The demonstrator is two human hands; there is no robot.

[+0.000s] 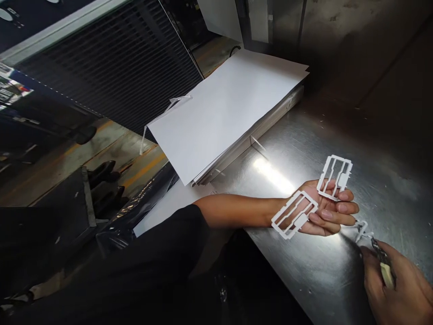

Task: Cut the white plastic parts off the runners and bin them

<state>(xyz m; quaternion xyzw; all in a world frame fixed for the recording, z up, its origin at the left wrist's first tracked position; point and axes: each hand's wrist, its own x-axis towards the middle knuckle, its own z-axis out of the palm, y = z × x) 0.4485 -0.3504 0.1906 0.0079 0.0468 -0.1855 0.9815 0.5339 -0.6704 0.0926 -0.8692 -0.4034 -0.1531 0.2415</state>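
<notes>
At the lower right edge, closest to the lens, the right hand [399,289] is seen from the back. Its grip is pressed together around a small cutting tool [384,266] with a pale handle and dark metal tip. A small white plastic scrap [363,229] is seen right at that tip; whether it is clamped by the tool cannot be told.

Just beyond, the left hand [324,210] is laid palm up on the steel table [372,135], the forearm stretched out from a black sleeve [162,262]. Two white plastic frames [294,214] are held in its grip, with the fingers curled loosely over them. One frame is laid across the wrist and heel of the palm; the other is stood up past the fingertips, above the table surface. The frames are flat, rectangular and slotted.

Farther back on the table, a thick stack of white sheets [223,108] is set at an angle, overhanging the table's left edge. A black plastic bag [142,207] is seen below that edge, beside the floor [111,149].
</notes>
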